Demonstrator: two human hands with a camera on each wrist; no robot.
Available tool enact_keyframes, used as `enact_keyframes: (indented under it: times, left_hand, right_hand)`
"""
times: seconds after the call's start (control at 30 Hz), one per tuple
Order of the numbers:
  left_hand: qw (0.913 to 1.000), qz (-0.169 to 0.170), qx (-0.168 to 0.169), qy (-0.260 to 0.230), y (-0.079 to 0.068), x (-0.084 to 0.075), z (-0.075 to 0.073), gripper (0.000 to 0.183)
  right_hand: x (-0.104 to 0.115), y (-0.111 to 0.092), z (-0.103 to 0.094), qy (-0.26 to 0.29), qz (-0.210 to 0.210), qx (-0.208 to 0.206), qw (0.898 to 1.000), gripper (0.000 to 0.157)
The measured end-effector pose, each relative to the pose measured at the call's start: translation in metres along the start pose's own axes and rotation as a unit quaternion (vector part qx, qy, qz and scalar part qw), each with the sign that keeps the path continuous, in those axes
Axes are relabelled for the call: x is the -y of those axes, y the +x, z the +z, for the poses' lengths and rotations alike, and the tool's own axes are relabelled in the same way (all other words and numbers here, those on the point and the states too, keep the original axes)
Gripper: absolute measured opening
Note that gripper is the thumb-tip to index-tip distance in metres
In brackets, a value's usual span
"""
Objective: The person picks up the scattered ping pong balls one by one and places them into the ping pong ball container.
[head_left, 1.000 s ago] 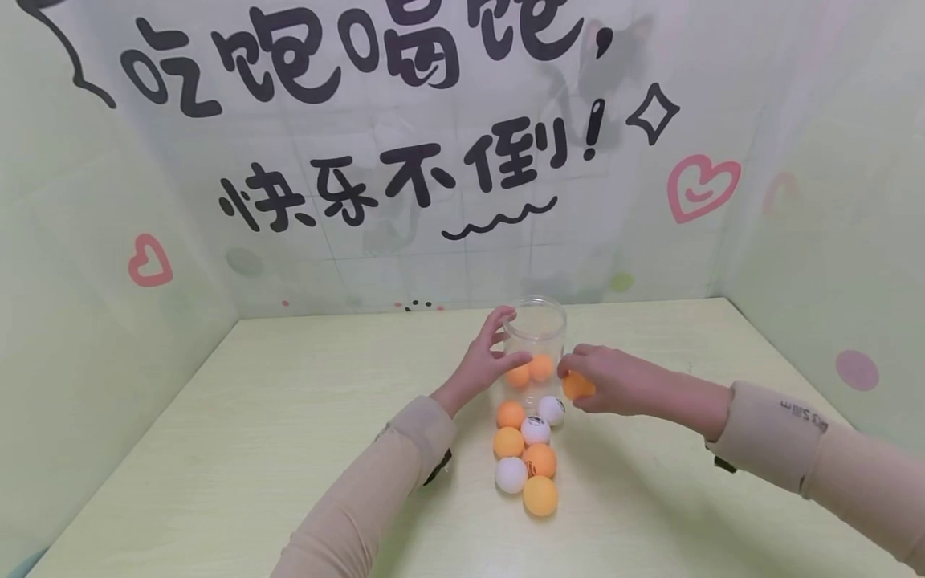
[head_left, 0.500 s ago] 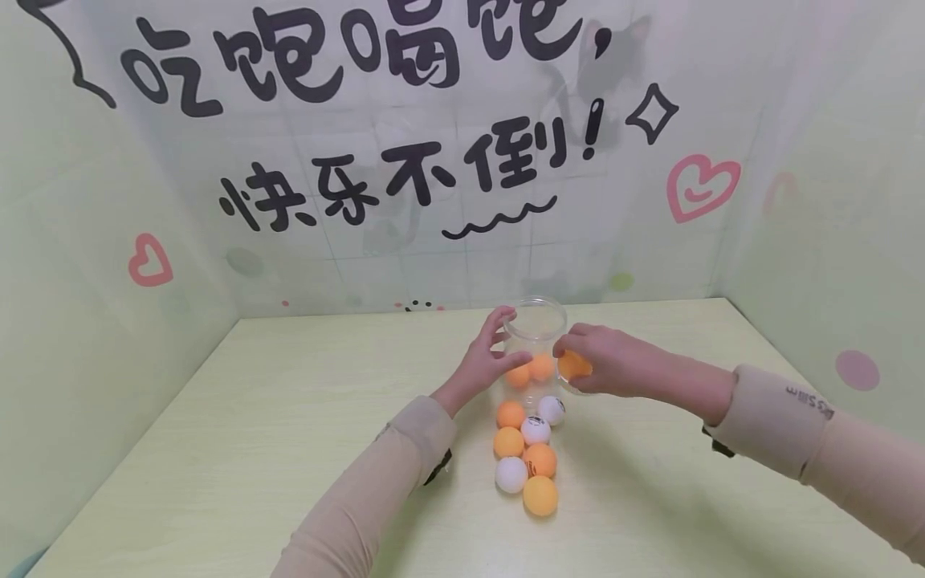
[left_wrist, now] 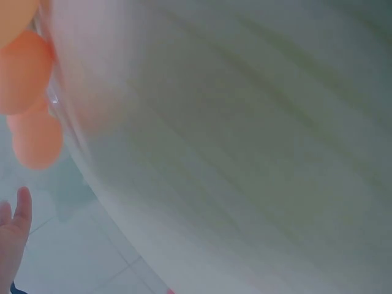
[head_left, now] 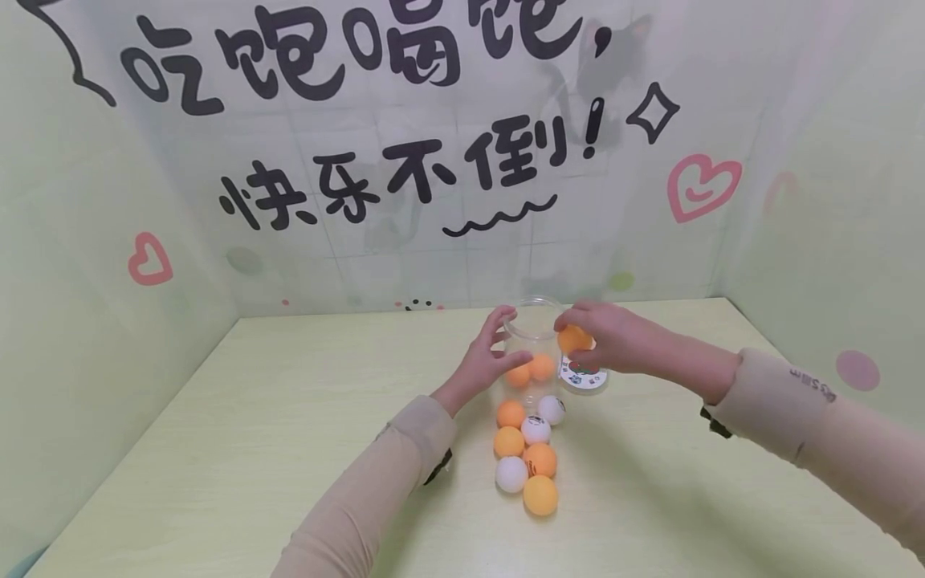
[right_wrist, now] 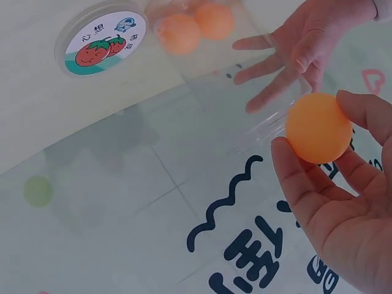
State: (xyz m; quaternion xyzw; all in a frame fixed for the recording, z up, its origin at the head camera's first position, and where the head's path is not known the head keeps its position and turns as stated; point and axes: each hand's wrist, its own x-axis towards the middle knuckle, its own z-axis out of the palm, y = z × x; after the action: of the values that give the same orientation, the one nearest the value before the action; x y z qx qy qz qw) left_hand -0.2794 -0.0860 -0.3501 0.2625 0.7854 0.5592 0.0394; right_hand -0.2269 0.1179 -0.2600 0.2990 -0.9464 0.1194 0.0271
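A clear plastic jar stands upright on the table, with two orange ping-pong balls low inside it. My left hand holds the jar from the left, thumb across its front and fingers round the back. Beside the jar's rim on the right, my right hand pinches an orange ping-pong ball between thumb and fingers, raised above the table. In the right wrist view, the spread fingers of the left hand show against the jar wall.
Several orange and white ping-pong balls lie in a double row in front of the jar. A round lid with a strawberry picture lies right of the jar, under the right hand. Behind the table rises a printed wall.
My right hand has lifted the orange ping-pong ball upward along the jar's right side to near its rim, uncovering the lid. The left hand and jar have stayed put.
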Motion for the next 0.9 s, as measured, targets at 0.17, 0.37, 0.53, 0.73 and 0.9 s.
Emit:
enact_keyframes:
  times: [0.17,0.37,0.53,0.73,0.9]
  left_hand:
    - [1.0,0.003,0.001,-0.001,0.002,0.003,0.0,0.069]
    - [0.9999,0.001,-0.001,-0.011,0.015,0.026,0.001,0.07]
    - [0.9999,0.007,-0.007,-0.007,0.019,0.034,0.002,0.07]
    - [0.9999,0.011,-0.007,-0.004,0.019,0.034,0.001,0.071]
    - [1.0,0.004,-0.006,-0.003,0.02,0.031,0.001,0.071]
  right_hand:
    - [-0.004,0.007,-0.005,-0.008,-0.008,-0.021,1.0,0.032]
    - [-0.008,0.018,-0.008,-0.005,-0.005,-0.034,0.999,0.033]
    - [-0.013,0.031,-0.009,-0.005,-0.007,-0.04,0.999,0.034]
    - [-0.014,0.045,-0.008,-0.017,0.004,-0.029,0.999,0.037]
    - [-0.012,0.052,-0.006,-0.017,0.023,-0.01,1.0,0.036]
